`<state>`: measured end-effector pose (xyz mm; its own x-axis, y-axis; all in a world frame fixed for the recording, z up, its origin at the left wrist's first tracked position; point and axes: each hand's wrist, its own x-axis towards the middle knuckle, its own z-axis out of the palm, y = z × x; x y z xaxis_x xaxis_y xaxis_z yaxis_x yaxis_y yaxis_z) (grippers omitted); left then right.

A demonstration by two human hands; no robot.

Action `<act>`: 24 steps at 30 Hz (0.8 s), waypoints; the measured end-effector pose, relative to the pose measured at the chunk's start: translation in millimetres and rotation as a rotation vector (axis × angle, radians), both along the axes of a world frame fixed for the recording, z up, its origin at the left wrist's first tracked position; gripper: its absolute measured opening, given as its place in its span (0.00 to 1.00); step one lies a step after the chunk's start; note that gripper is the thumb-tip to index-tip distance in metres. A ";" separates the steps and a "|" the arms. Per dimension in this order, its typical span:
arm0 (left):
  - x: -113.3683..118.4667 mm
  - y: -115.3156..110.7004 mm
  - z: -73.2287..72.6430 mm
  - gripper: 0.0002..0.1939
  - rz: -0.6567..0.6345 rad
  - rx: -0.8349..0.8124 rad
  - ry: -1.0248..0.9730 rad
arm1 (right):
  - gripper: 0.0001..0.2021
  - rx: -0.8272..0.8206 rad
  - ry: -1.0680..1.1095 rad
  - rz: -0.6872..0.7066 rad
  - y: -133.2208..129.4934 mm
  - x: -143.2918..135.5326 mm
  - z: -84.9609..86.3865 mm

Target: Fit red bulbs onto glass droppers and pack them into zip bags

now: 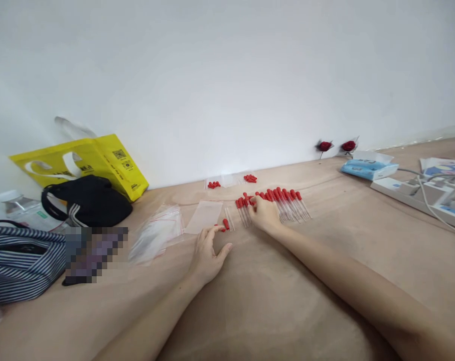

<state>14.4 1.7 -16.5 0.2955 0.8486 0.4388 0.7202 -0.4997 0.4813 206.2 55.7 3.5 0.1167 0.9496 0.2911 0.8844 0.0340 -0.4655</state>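
Observation:
My right hand (pixel 265 213) is at the row of glass droppers with red rubber bulbs (pixel 287 203), its fingers pinched at the bulb end of one dropper and hiding part of the row. My left hand (pixel 208 253) lies on the table with thumb and fingers apart. Its fingertips are beside a loose red rubber bulb (pixel 226 224), and a second bulb is partly covered by them. Just right of these lie a few bare glass tubes (pixel 230 219). A flat clear zip bag (pixel 204 216) is beyond my left hand, with a pile of zip bags (pixel 157 233) to its left.
Against the wall are bags with red bulbs (pixel 251 178). A yellow tote bag (pixel 125 165), a black bag (pixel 95 200), a plastic bottle (pixel 18 203) and a striped pouch (pixel 20 260) stand left. Tissues (pixel 366 169), a power strip (pixel 419 193) and fabric roses (pixel 325 146) are right.

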 end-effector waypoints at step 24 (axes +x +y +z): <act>-9.5 43.8 26.5 0.11 -0.033 0.113 0.462 | 0.14 -0.141 -0.193 0.078 2.6 -48.2 10.7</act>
